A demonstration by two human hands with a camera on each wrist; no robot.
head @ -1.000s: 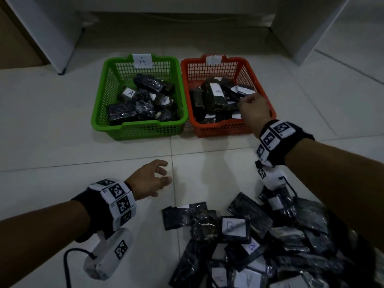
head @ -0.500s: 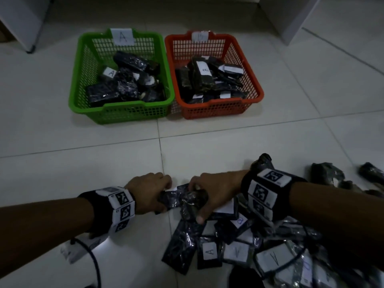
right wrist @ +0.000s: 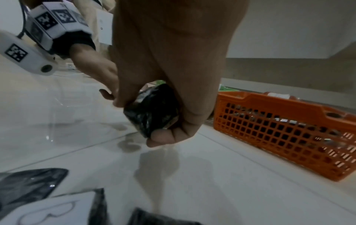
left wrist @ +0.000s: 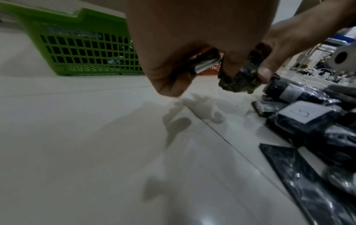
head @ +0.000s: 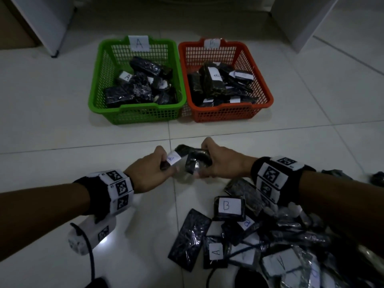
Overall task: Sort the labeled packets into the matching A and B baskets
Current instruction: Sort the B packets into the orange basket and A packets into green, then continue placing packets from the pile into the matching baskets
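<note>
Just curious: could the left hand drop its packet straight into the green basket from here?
Probably yes: the left hand grips a labelled packet, and only bare floor lies between it and the open-topped green basket.

A basket (head: 136, 113) left of B basket (head: 226, 113)

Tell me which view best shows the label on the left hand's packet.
The head view: the white label faces up beside the left hand, though its letter is unclear. The left wrist view shows only the label's edge under the fingers. The right wrist view shows none of it.
</note>
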